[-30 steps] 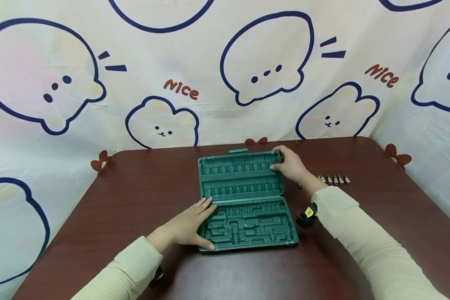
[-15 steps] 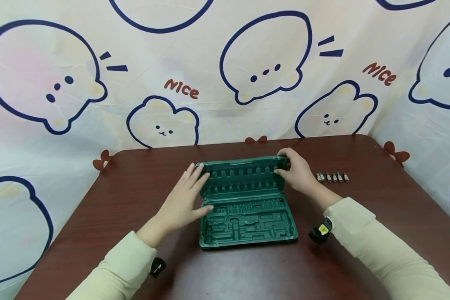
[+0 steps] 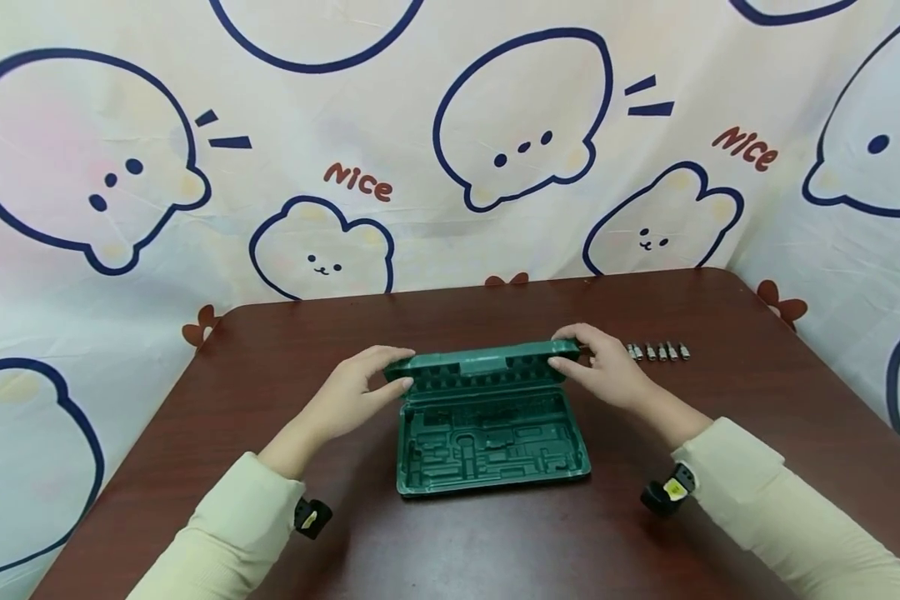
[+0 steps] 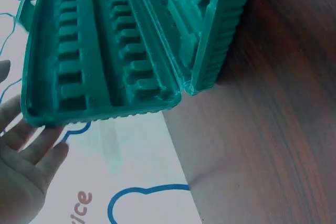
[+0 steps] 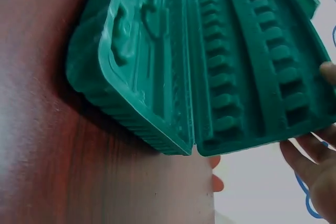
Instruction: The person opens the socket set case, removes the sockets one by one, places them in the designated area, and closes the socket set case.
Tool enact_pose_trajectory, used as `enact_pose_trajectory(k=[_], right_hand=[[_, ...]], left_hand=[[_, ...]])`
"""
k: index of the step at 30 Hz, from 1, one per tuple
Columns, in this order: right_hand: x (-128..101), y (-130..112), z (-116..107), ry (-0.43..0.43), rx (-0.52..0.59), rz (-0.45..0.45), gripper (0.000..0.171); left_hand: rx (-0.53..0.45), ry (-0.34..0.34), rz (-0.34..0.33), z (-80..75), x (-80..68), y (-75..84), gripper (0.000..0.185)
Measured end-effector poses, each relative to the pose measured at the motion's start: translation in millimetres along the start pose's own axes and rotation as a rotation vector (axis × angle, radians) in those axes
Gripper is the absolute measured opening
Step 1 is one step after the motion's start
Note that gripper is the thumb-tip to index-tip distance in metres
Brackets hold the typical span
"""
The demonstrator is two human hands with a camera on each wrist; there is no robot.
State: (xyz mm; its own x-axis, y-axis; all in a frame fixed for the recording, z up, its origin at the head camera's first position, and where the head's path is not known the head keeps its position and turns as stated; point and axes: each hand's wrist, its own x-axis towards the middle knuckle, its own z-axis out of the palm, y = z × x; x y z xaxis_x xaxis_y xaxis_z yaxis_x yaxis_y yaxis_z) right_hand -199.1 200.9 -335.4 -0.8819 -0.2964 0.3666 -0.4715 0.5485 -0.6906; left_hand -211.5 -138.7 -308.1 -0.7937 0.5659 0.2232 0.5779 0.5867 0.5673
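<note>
A green plastic tool case lies spread on the table, its moulded slots bare. Its lid is tilted up over the hinge, leaning partway toward the base. At the lid's left corner my left hand holds on, thumb in front and fingers behind. My right hand grips the right corner in the same way. The left wrist view has the left hand at the lid corner; the right wrist view has the right hand with its fingers behind the lid.
Several small metal sockets stand in a row on the dark wooden table, just beyond my right hand. A cartoon-printed cloth hangs behind the table.
The lid has swung up from lying back and now tilts toward the base. My left hand has left the base's left side and taken the lid's left corner; my right hand has moved with the lid.
</note>
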Motion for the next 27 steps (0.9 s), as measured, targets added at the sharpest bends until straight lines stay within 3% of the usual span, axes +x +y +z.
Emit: enact_pose_trajectory(k=[3, 7, 10, 13, 16, 20, 23, 27], right_hand=[[-9.3, -2.4, -4.7, -0.078, 0.094, 0.050, 0.023], [-21.5, -1.7, -6.0, -0.186, 0.133, 0.069, 0.022], [-32.4, -0.1, -2.1, -0.265, 0.056, 0.012, 0.022], [-44.2, 1.9, 5.9, -0.345, -0.097, -0.065, 0.028], [-55.0, 2.4, 14.3, -0.391, -0.210, -0.115, 0.033], [-62.4, -0.6, 19.9, -0.393, -0.270, -0.146, 0.034], [-63.5, -3.3, 21.8, -0.387, -0.313, -0.166, 0.035], [-63.9, -5.8, 23.5, -0.389, -0.355, -0.177, 0.035]], left_hand=[[-0.043, -0.041, 0.016, 1.5, -1.5, 1.2, 0.039], [-0.074, -0.173, 0.058, 10.8, -6.1, 0.2, 0.040], [-0.058, -0.281, 0.104, 23.2, -12.9, -1.7, 0.043], [0.035, -0.346, 0.161, 38.5, -22.4, -3.7, 0.042], [0.169, -0.349, 0.212, 53.3, -32.9, -4.8, 0.040], [0.338, -0.274, 0.273, 65.0, -39.1, 2.4, 0.041], [0.462, -0.254, 0.346, 73.8, -34.4, 12.9, 0.052], [0.607, -0.301, 0.402, 87.4, -24.2, 26.4, 0.064]])
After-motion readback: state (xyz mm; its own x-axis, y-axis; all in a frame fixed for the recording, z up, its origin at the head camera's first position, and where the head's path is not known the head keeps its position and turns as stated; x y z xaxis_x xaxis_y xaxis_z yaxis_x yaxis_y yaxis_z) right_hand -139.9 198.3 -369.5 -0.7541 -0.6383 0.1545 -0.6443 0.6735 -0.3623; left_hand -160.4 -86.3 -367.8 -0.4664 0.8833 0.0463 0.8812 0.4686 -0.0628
